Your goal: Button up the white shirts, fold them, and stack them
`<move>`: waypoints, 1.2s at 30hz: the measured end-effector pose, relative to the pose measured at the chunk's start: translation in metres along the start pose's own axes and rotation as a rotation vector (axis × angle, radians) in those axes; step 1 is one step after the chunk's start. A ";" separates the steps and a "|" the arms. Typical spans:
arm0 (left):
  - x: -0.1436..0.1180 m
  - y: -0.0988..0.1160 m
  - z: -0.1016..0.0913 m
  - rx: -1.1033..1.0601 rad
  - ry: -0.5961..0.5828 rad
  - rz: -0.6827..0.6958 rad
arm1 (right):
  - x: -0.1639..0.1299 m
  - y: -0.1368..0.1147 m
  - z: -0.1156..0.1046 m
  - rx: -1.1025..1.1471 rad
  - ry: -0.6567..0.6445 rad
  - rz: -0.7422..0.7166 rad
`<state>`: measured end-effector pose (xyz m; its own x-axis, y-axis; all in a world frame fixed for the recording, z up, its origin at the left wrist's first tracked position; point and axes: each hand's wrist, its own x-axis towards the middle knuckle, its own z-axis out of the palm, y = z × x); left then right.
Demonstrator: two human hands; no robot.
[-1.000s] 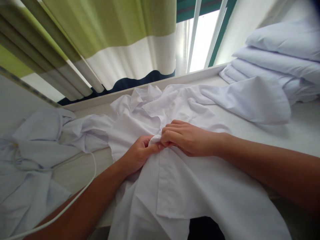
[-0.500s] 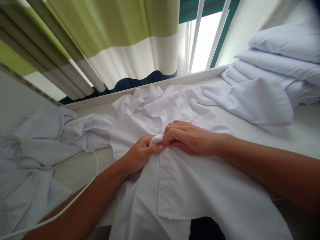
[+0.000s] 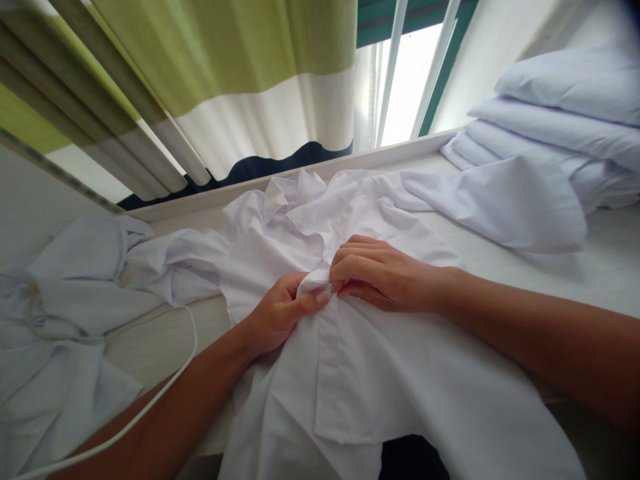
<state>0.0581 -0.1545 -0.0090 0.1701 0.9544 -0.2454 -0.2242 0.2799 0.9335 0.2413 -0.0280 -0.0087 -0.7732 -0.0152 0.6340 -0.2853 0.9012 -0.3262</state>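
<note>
Both pinching the placket of the white shirt point(image 3: 400, 373) spread on the tabletop point(image 3: 600, 267): left hand point(image 3: 280, 310) clamps fabric edge, right hand point(image 3: 385, 277) curled closed beside it. Keep both edges aligned, fabric taut.

The white shirt point(image 3: 380, 373) lies spread front-up and rumpled across the table point(image 3: 600, 267), its collar bunched toward the window, one sleeve stretched out to the right, its hem hanging over the near edge, and its front placket pinched into a small fold at mid-chest.
</note>
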 end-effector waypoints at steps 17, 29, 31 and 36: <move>-0.003 -0.006 0.006 0.433 0.191 0.282 | 0.001 -0.003 0.004 -0.081 0.098 0.058; -0.003 -0.005 0.009 0.519 0.191 0.303 | 0.004 -0.007 0.002 -0.177 0.078 -0.010; -0.003 -0.004 0.010 0.556 0.177 0.334 | 0.003 -0.008 0.002 -0.196 0.088 -0.027; -0.003 -0.004 0.011 0.582 0.195 0.327 | 0.000 -0.005 0.001 -0.192 0.144 -0.024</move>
<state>0.0687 -0.1597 -0.0095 -0.0061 0.9967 0.0809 0.3255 -0.0745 0.9426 0.2417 -0.0336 -0.0077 -0.6750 0.0112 0.7377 -0.1793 0.9674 -0.1788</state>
